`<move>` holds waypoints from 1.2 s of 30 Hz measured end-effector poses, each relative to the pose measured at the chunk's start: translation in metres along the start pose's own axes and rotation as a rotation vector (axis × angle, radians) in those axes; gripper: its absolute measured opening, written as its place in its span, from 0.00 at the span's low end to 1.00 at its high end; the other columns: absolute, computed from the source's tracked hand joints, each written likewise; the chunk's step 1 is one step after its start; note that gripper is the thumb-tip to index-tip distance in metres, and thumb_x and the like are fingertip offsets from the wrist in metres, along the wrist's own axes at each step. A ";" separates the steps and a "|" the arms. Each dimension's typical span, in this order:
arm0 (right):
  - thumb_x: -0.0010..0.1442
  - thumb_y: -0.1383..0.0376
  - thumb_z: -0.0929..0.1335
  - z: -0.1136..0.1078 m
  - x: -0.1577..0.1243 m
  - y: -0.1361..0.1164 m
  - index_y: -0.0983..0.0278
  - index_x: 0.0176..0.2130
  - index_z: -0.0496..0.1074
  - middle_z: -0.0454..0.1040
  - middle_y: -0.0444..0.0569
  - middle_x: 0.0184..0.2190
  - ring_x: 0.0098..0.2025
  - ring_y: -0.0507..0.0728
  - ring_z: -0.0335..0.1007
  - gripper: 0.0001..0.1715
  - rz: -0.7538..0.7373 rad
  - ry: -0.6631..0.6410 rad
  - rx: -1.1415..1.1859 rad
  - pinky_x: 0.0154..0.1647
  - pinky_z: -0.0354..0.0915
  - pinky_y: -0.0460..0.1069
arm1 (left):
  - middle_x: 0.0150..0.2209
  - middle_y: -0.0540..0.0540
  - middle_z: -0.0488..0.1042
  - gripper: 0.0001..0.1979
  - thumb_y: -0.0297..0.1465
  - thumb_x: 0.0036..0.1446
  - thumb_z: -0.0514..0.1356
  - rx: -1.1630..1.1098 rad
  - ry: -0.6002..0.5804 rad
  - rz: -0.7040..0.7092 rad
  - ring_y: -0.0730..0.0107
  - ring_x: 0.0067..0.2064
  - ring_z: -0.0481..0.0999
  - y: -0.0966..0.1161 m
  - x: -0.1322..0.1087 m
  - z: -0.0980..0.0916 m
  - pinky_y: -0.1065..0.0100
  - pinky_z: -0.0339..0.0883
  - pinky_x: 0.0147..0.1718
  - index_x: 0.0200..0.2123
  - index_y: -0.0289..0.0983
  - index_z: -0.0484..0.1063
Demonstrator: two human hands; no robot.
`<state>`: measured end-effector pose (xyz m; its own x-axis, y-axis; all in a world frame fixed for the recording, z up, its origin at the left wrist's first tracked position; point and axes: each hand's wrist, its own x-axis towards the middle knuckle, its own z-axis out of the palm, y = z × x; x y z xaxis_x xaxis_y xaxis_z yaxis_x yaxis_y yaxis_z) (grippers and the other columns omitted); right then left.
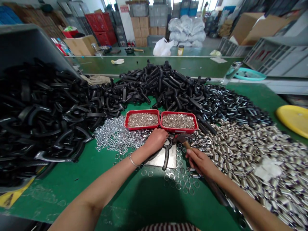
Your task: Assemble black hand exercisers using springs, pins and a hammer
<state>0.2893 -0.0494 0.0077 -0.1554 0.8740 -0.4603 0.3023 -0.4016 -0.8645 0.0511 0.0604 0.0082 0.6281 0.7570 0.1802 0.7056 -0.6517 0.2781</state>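
My right hand is closed round the wooden handle of a hammer, whose head lies just right of a black part with a ring-shaped end. That part rests on a flat metal plate on the table. My left hand is closed at the part's far left side, fingers bent together by the ring end; its fingertips are partly hidden. Thin metal rings lie loose around the plate. Just beyond my hands stand two red trays, the left tray and the right tray, both filled with small metal pins.
Small shiny nuts spread on the left, metal springs on the right. Black plastic parts are heaped behind the trays, and more spill from a grey bin. Black-headed bolts and a yellow lid lie at right.
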 end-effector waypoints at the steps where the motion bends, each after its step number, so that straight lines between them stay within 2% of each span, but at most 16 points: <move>1: 0.64 0.42 0.60 0.000 0.000 -0.001 0.61 0.38 0.65 0.66 0.37 0.18 0.11 0.47 0.51 0.26 0.001 0.002 0.005 0.09 0.47 0.42 | 0.39 0.38 0.77 0.11 0.26 0.65 0.54 0.090 0.005 0.051 0.56 0.44 0.74 0.002 -0.002 0.001 0.57 0.66 0.48 0.39 0.32 0.76; 3: 0.64 0.41 0.60 0.000 -0.001 -0.003 0.61 0.38 0.65 0.66 0.37 0.18 0.11 0.47 0.51 0.26 0.000 0.002 0.010 0.09 0.47 0.43 | 0.39 0.37 0.75 0.11 0.24 0.65 0.52 0.221 0.011 0.132 0.55 0.44 0.72 0.005 -0.005 0.004 0.54 0.64 0.49 0.38 0.31 0.75; 5: 0.64 0.42 0.60 0.000 -0.001 -0.007 0.61 0.38 0.65 0.66 0.37 0.18 0.11 0.47 0.50 0.26 -0.010 0.001 0.011 0.09 0.47 0.43 | 0.39 0.37 0.74 0.12 0.24 0.66 0.51 0.260 0.016 0.154 0.55 0.45 0.71 0.006 -0.006 0.008 0.55 0.63 0.50 0.40 0.30 0.75; 8: 0.65 0.42 0.60 -0.001 -0.001 -0.014 0.60 0.38 0.64 0.66 0.38 0.19 0.11 0.47 0.51 0.25 -0.019 0.003 -0.015 0.10 0.46 0.44 | 0.41 0.39 0.73 0.11 0.25 0.67 0.51 0.181 0.024 0.077 0.57 0.46 0.71 0.006 -0.010 0.013 0.56 0.63 0.51 0.43 0.32 0.73; 11: 0.66 0.44 0.58 -0.004 -0.003 -0.027 0.61 0.37 0.65 0.67 0.39 0.19 0.12 0.49 0.52 0.24 -0.018 0.008 -0.104 0.12 0.47 0.46 | 0.47 0.39 0.73 0.13 0.32 0.67 0.54 0.029 0.079 -0.037 0.56 0.50 0.70 0.006 -0.021 0.010 0.56 0.62 0.52 0.50 0.32 0.71; 14: 0.68 0.47 0.57 -0.009 -0.005 -0.048 0.61 0.36 0.67 0.69 0.43 0.20 0.18 0.52 0.62 0.24 -0.176 0.037 -0.286 0.20 0.55 0.48 | 0.50 0.38 0.71 0.17 0.38 0.65 0.57 -0.050 0.121 -0.133 0.54 0.53 0.68 0.009 -0.039 0.000 0.54 0.60 0.54 0.52 0.33 0.69; 16: 0.70 0.49 0.56 -0.011 -0.002 -0.062 0.61 0.37 0.68 0.72 0.46 0.23 0.24 0.55 0.68 0.24 -0.317 0.091 -0.426 0.27 0.59 0.49 | 0.49 0.39 0.72 0.16 0.39 0.63 0.60 -0.054 0.075 -0.163 0.53 0.53 0.67 0.010 -0.049 -0.008 0.53 0.59 0.54 0.49 0.35 0.71; 18: 0.70 0.50 0.57 -0.011 0.006 -0.071 0.62 0.38 0.69 0.74 0.49 0.26 0.28 0.56 0.69 0.22 -0.384 0.118 -0.553 0.31 0.60 0.51 | 0.47 0.40 0.72 0.15 0.39 0.61 0.62 -0.046 0.016 -0.178 0.52 0.52 0.68 0.010 -0.055 -0.012 0.53 0.59 0.53 0.47 0.36 0.72; 21: 0.69 0.51 0.59 -0.010 0.022 -0.079 0.62 0.36 0.70 0.73 0.50 0.25 0.27 0.57 0.68 0.21 -0.308 -0.010 -0.679 0.29 0.59 0.51 | 0.45 0.40 0.72 0.15 0.38 0.59 0.63 -0.037 -0.036 -0.211 0.51 0.51 0.68 0.009 -0.054 -0.013 0.53 0.60 0.51 0.45 0.36 0.73; 23: 0.69 0.50 0.59 -0.011 0.030 -0.081 0.62 0.35 0.70 0.71 0.47 0.21 0.23 0.56 0.67 0.23 -0.263 -0.099 -0.653 0.27 0.58 0.51 | 0.45 0.39 0.72 0.15 0.38 0.58 0.63 -0.038 -0.043 -0.224 0.51 0.51 0.68 0.009 -0.051 -0.011 0.53 0.60 0.50 0.45 0.35 0.73; 26: 0.70 0.49 0.56 -0.012 0.035 -0.082 0.62 0.37 0.70 0.71 0.47 0.22 0.24 0.56 0.67 0.25 -0.339 -0.044 -0.568 0.28 0.60 0.51 | 0.46 0.39 0.72 0.15 0.37 0.58 0.63 -0.052 -0.033 -0.222 0.50 0.51 0.67 0.009 -0.049 -0.008 0.53 0.59 0.50 0.46 0.35 0.73; 28: 0.69 0.50 0.58 -0.012 0.036 -0.083 0.62 0.36 0.71 0.72 0.48 0.23 0.25 0.56 0.68 0.23 -0.339 -0.016 -0.613 0.29 0.60 0.51 | 0.46 0.39 0.72 0.15 0.37 0.59 0.63 -0.059 -0.035 -0.232 0.50 0.52 0.67 0.010 -0.050 -0.008 0.52 0.59 0.51 0.46 0.35 0.73; 32: 0.68 0.46 0.58 -0.011 0.029 -0.082 0.62 0.35 0.70 0.69 0.46 0.19 0.21 0.56 0.65 0.27 -0.205 -0.138 -0.635 0.25 0.58 0.51 | 0.47 0.39 0.72 0.17 0.38 0.60 0.63 -0.143 -0.008 -0.246 0.53 0.52 0.68 0.010 -0.055 -0.015 0.53 0.60 0.53 0.48 0.35 0.71; 34: 0.69 0.46 0.56 -0.007 0.020 -0.079 0.62 0.39 0.71 0.71 0.47 0.22 0.22 0.56 0.66 0.27 -0.252 -0.144 -0.613 0.25 0.59 0.51 | 0.48 0.40 0.72 0.16 0.38 0.62 0.61 -0.180 0.061 -0.260 0.54 0.52 0.68 0.011 -0.060 -0.021 0.54 0.60 0.53 0.49 0.36 0.70; 36: 0.69 0.47 0.57 -0.002 0.011 -0.076 0.62 0.40 0.72 0.74 0.50 0.26 0.25 0.57 0.68 0.26 -0.313 -0.119 -0.691 0.28 0.60 0.51 | 0.46 0.41 0.72 0.12 0.35 0.64 0.58 -0.173 0.112 -0.286 0.56 0.51 0.68 0.013 -0.066 -0.025 0.54 0.61 0.53 0.47 0.36 0.70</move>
<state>0.2664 -0.0086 0.0682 -0.4188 0.8679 -0.2670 0.7408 0.1565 -0.6532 0.0109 0.0029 0.0231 0.3667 0.9143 0.1721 0.7754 -0.4025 0.4865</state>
